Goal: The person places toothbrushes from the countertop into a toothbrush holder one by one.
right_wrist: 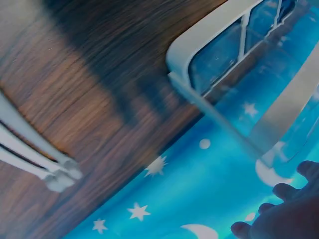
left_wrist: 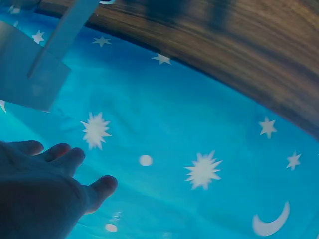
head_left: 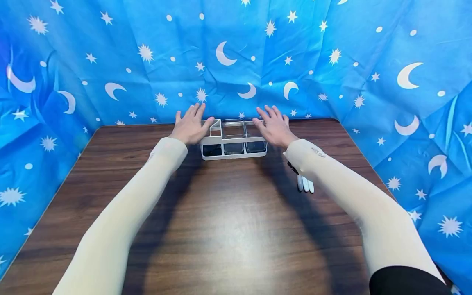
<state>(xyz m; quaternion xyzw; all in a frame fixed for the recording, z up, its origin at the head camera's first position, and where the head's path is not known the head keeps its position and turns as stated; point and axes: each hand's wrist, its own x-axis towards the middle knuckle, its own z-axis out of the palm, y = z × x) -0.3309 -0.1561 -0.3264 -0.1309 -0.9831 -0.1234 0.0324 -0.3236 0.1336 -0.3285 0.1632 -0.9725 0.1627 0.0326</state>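
Observation:
A white two-tier rack (head_left: 244, 139) with clear bins stands at the far edge of the table. My left hand (head_left: 189, 126) is at its left end, fingers spread and straight. At the opposite end my right hand (head_left: 274, 128) is likewise spread, its thumb overlapping the upper right bin in the head view. Neither hand grips anything. Seen from the left wrist, that hand (left_wrist: 42, 186) lies below a flat end part of the rack (left_wrist: 30, 69). In the right wrist view the fingers of the right hand (right_wrist: 289, 214) are beside the rack's upper tier (right_wrist: 289, 104).
Several slim white pieces with rounded ends (head_left: 305, 184) lie on the table under my right forearm, partly hidden by the sleeve. The dark wood-grain table (head_left: 236, 213) ends at a blue curtain (head_left: 236, 61) with moons and stars, which hangs behind and along both sides.

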